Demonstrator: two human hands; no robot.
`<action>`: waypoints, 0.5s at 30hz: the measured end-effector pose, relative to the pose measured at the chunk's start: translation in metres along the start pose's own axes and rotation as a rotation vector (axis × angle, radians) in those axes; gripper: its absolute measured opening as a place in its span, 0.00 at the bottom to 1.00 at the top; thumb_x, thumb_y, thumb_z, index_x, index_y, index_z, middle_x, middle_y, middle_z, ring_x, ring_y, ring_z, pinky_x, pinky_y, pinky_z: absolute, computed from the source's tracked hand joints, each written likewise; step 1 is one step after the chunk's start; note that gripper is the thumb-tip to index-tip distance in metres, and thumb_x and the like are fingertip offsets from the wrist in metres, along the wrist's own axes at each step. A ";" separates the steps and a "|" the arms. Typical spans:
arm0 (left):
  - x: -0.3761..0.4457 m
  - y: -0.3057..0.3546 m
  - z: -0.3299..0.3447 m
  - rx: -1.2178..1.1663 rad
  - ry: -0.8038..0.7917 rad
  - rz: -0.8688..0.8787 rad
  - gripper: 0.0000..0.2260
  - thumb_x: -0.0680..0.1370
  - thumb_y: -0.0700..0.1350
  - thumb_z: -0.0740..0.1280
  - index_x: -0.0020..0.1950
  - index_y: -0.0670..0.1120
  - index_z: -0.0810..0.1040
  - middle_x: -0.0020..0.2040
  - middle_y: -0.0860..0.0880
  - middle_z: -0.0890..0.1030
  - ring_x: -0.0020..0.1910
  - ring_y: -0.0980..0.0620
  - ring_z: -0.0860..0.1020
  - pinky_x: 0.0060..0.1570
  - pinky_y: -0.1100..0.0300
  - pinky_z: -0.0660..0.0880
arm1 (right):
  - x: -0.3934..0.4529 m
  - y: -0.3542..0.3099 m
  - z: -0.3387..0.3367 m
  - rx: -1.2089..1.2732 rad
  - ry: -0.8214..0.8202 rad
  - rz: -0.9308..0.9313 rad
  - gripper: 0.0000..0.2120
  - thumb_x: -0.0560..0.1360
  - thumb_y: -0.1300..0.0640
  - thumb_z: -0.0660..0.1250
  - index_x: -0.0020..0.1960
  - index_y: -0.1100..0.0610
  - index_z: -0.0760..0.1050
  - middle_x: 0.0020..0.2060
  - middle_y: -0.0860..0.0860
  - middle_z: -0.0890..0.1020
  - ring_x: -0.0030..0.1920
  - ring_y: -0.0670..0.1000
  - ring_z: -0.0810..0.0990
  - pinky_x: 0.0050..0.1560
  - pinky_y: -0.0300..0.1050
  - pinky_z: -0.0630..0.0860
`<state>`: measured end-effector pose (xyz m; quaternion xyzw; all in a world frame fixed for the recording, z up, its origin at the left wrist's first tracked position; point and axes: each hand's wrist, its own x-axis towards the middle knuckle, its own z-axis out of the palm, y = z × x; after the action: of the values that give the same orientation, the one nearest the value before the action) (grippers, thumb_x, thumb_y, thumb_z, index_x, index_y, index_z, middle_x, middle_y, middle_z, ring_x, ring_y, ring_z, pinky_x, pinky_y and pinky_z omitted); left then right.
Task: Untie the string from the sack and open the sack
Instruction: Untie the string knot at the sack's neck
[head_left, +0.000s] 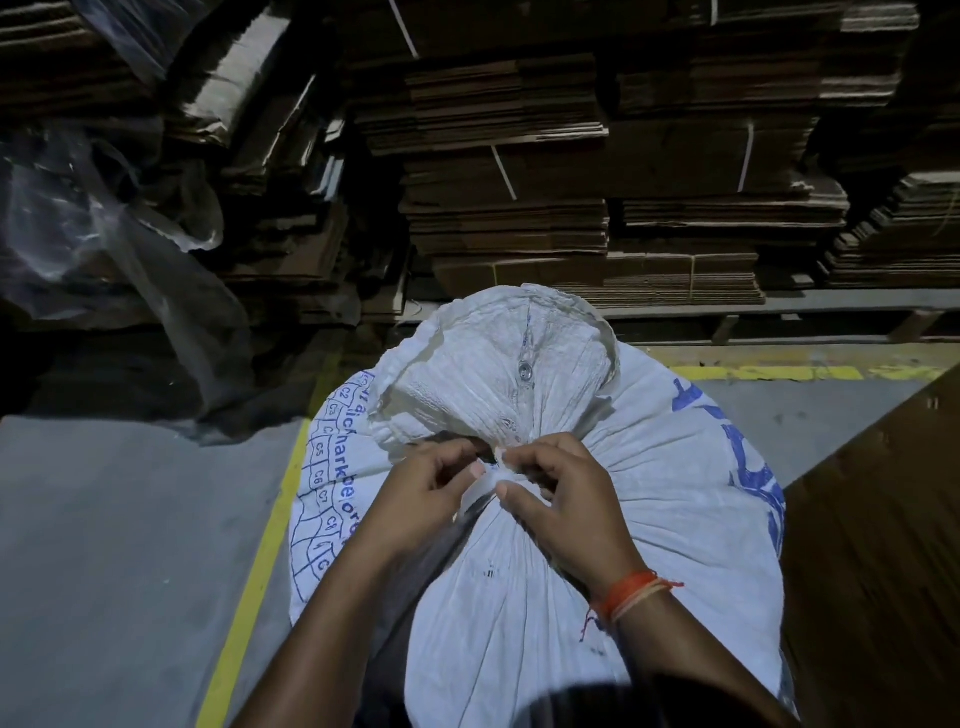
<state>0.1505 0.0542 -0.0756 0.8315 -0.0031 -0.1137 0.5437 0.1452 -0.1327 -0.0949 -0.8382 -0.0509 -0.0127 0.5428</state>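
Observation:
A big white woven sack (649, 519) with blue print stands upright in front of me, filling the lower middle of the head view. Its neck is gathered tight, and the loose mouth flap (493, 358) fans out beyond the tie. A white string knot (493, 470) sits at the gathered neck. My left hand (431, 483) pinches the string from the left with thumb and fingers. My right hand (561, 493), with an orange thread band on the wrist, pinches the knot from the right. The fingers hide most of the string.
Tall stacks of flattened brown cardboard (571, 182) on a pallet fill the back. Crumpled clear plastic sheeting (104, 234) hangs at the left. A yellow floor line (260, 545) runs along the grey floor left of the sack. A brown cardboard sheet (883, 545) leans at the right.

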 end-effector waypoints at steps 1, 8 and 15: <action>0.001 -0.003 0.001 0.089 -0.004 0.007 0.08 0.82 0.48 0.68 0.58 0.55 0.85 0.57 0.50 0.82 0.54 0.64 0.79 0.54 0.70 0.74 | 0.000 0.001 -0.001 -0.005 -0.002 0.005 0.10 0.73 0.57 0.78 0.53 0.52 0.85 0.50 0.44 0.79 0.51 0.43 0.82 0.51 0.32 0.78; 0.005 -0.013 0.005 0.457 0.177 0.038 0.02 0.79 0.50 0.72 0.50 0.56 0.84 0.49 0.53 0.68 0.58 0.52 0.67 0.49 0.71 0.69 | 0.001 0.004 0.000 -0.063 0.006 -0.041 0.10 0.71 0.59 0.79 0.51 0.57 0.85 0.49 0.46 0.80 0.50 0.41 0.82 0.50 0.27 0.76; 0.001 -0.008 -0.001 0.275 0.086 0.088 0.07 0.79 0.41 0.72 0.42 0.50 0.83 0.39 0.55 0.83 0.41 0.60 0.81 0.43 0.61 0.74 | -0.005 0.005 0.000 -0.123 0.001 -0.096 0.10 0.71 0.57 0.78 0.51 0.57 0.84 0.49 0.46 0.78 0.49 0.43 0.82 0.54 0.40 0.82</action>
<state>0.1507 0.0578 -0.0829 0.9012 -0.0319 -0.0524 0.4290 0.1412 -0.1354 -0.0994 -0.8666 -0.0897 -0.0421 0.4890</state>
